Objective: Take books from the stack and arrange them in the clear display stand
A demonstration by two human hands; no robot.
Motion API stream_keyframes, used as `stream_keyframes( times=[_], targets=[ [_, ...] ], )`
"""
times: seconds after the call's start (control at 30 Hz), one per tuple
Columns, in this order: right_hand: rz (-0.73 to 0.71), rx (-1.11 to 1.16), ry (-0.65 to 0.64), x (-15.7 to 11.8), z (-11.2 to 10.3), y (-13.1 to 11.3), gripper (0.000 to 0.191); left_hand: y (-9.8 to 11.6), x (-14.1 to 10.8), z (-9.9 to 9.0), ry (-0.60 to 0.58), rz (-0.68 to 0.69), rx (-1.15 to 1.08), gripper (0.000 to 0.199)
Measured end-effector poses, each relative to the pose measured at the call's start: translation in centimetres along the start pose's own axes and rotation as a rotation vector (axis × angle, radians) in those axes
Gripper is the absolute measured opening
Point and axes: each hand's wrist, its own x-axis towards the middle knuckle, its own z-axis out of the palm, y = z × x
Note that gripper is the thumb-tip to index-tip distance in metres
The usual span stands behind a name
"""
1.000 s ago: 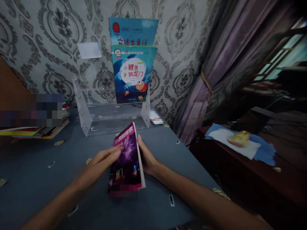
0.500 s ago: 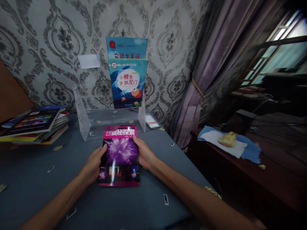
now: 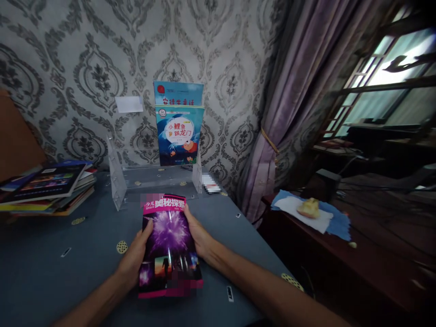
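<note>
A glossy book (image 3: 170, 245) with a purple burst on its cover and a pink title band is between my two hands. My left hand (image 3: 136, 247) grips its left edge, thumb lying on the cover. On the opposite edge, near the top right corner, my right hand (image 3: 199, 236) is closed round it; the fingers beneath are hidden. Just beyond the book stands a clear acrylic rack (image 3: 117, 177). Upright at the rack's right side are a blue fish picture book (image 3: 179, 152) and, behind and above it, a light blue book (image 3: 180, 93).
A pile of books (image 3: 51, 181) lies on the left of the blue-grey tabletop (image 3: 91, 268). A small white item (image 3: 211, 182), partly blurred, sits right of the rack. Past the table's right edge, a brown cabinet (image 3: 316, 254) carries a yellowish lump (image 3: 308, 208) on paper and blue cloth.
My view has shifted, so the rack and its books appear lower. The held book is now tilted, its lower edge closer to me and larger. Both hands keep their hold.
</note>
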Motion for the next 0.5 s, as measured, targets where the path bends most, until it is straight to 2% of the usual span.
stream_keyframes(
  times=[0.07, 0.2, 0.33, 0.37, 0.43, 0.47, 0.5],
  targets=[
    [-0.112, -0.053, 0.02, 0.2, -0.2, -0.5, 0.056, 0.6, 0.1, 0.1, -0.006, 0.004, 0.004, 0.031],
    [-0.277, -0.158, -0.018, 0.2, -0.5, -0.7, 0.063, 1.8, 0.3, 0.0, 0.031, 0.016, 0.049, 0.026],
    [-0.41, -0.311, -0.037, 0.7, -1.1, -0.4, 0.06, 1.8, 1.1, -1.4, 0.102, -0.01, 0.164, 0.02],
    [-0.446, -0.36, -0.004, 1.0, -1.5, -0.4, 0.058, 1.6, 1.5, -1.9, 0.132, -0.008, 0.187, 0.016],
    [-0.473, -0.46, 0.117, 1.6, -2.5, -0.8, 0.053, 1.4, 2.4, -2.9, 0.105, 0.056, 0.209, 0.016],
    [-0.475, -0.518, 0.184, 1.7, -3.2, -1.2, 0.051, 1.3, 2.9, -3.2, 0.102, 0.07, 0.231, 0.021],
    [-0.482, -0.576, 0.251, 1.7, -4.0, -1.7, 0.048, 1.2, 3.2, -3.5, 0.069, 0.024, 0.26, 0.03]
  ],
)
